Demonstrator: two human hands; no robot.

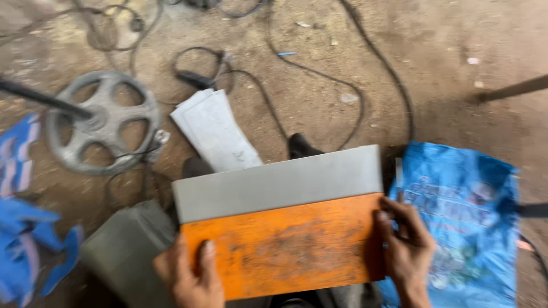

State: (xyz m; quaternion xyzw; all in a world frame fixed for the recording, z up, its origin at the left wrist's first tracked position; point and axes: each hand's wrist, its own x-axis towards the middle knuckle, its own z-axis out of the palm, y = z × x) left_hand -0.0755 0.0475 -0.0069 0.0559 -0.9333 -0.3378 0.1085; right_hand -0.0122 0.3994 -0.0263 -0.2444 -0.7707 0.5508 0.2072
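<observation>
Looking down, we see our left hand (191, 276) and right hand (406, 245) gripping a flat rectangular panel (285, 225), fingers curled closed over its two short edges. Its near part is rusty, scuffed orange; its far strip is smooth grey metal. The panel hangs over the dirt floor (445, 63), close to our body. Beside the right hand lies a crinkled blue sack (474, 211). Farther left rests a round spoked metal wheel (103, 121), with thin black cables (365, 97) looping across the dirt.
</observation>
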